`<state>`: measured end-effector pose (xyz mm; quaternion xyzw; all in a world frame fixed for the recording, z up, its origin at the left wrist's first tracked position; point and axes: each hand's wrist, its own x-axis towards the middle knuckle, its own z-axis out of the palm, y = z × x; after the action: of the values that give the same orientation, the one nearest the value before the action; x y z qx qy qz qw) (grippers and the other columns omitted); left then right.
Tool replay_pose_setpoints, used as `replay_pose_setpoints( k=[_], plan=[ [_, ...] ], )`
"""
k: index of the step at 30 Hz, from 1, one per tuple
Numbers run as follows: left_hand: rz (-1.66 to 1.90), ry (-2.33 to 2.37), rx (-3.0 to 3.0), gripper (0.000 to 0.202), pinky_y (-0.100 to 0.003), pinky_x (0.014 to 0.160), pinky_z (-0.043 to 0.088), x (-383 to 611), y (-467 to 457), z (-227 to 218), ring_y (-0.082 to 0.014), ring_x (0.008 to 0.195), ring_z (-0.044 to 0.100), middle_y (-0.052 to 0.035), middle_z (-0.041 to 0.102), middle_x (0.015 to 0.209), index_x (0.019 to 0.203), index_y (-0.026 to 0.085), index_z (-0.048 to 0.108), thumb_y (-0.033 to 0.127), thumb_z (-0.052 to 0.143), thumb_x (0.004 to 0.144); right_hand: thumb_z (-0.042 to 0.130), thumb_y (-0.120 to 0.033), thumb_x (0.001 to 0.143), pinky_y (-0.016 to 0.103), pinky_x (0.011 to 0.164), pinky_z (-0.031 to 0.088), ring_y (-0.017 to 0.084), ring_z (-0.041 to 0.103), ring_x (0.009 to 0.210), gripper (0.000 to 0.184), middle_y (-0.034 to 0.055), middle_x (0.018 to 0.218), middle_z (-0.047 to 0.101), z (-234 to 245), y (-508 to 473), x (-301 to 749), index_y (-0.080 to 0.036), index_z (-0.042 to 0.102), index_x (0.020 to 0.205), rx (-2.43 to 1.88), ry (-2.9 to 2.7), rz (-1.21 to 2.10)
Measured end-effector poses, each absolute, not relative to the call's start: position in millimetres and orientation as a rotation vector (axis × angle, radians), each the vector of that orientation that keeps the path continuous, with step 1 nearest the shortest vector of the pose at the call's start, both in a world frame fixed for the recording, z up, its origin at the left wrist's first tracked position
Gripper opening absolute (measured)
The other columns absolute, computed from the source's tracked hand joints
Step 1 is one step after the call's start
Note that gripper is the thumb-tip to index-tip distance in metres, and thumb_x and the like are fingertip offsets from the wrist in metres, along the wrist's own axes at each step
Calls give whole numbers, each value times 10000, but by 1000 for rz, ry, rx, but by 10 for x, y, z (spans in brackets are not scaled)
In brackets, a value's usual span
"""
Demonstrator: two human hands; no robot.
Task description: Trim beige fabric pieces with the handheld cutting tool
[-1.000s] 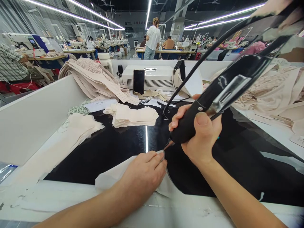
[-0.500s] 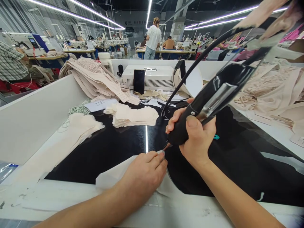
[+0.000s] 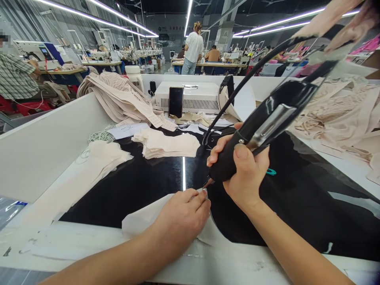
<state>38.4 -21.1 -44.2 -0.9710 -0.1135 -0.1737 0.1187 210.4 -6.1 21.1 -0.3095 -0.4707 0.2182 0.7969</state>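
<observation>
My right hand [image 3: 243,174] is wrapped round the black handle of a corded cutting tool [image 3: 267,118], whose metal tip [image 3: 207,183] points down at the edge of a pale fabric piece [image 3: 142,215] on the black glossy tabletop [image 3: 142,182]. My left hand [image 3: 181,215] lies flat on that fabric, fingers together and pressing it down just beside the tip. The tool's black cable [image 3: 237,89] arcs up and away to the upper right.
A stack of beige cut pieces [image 3: 166,144] lies ahead, more beige fabric [image 3: 97,158] at left and a heap [image 3: 118,97] behind. A white box unit [image 3: 192,97] with a phone [image 3: 176,101] leaning on it stands at the back. White partition [image 3: 44,146] left. People work at distant tables.
My right hand and the tool shifted slightly left and down toward the fabric edge a second ago, then held. My left hand stays pressed on the fabric.
</observation>
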Motion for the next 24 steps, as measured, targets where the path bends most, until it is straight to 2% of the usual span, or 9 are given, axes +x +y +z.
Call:
replay_pose_setpoints(
  k=[5, 11, 14, 21, 24],
  plan=[
    [-447, -308, -2802, 262, -316, 1035, 592, 391, -210, -421, -195, 1249, 780, -79, 854, 1222, 1179, 111, 776, 31, 532, 1125, 887, -512, 899, 271, 460, 540, 131, 601, 532, 375, -58, 794, 682, 208, -50, 2058, -311, 605, 1044, -597, -999, 467],
    [-537, -359, -2793, 271, -311, 1012, 598, 407, -212, -452, -192, 1200, 797, -104, 856, 1238, 1195, 115, 771, 74, 507, 1155, 903, -464, 898, 270, 478, 580, 131, 623, 545, 373, -61, 793, 698, 177, -36, 2032, -301, 601, 1044, -593, -992, 514],
    [-589, -368, -2825, 241, -323, 968, 617, 406, -217, -460, -200, 1172, 798, -110, 851, 1251, 1200, 120, 765, 86, 531, 1152, 913, -504, 885, 276, 493, 592, 132, 640, 547, 413, -65, 803, 698, 192, -37, 2067, -298, 602, 1061, -607, -1008, 503],
    [-564, -491, -2847, 131, -373, 904, 642, 280, -27, -386, -253, 1125, 787, -122, 826, 1336, 1140, 145, 766, 161, 636, 1133, 969, -516, 847, 366, 677, 708, 181, 760, 693, 487, -33, 932, 786, 330, -169, 2286, -321, 656, 1164, -750, -1083, 398],
    [-603, -560, -2775, 149, -397, 938, 644, 216, 129, -330, -274, 1143, 787, -124, 834, 1300, 1152, 136, 769, 144, 622, 1138, 997, -460, 815, 397, 647, 697, 202, 746, 657, 440, -14, 907, 787, 365, -275, 2359, -321, 693, 1101, -777, -1082, 359]
  ],
)
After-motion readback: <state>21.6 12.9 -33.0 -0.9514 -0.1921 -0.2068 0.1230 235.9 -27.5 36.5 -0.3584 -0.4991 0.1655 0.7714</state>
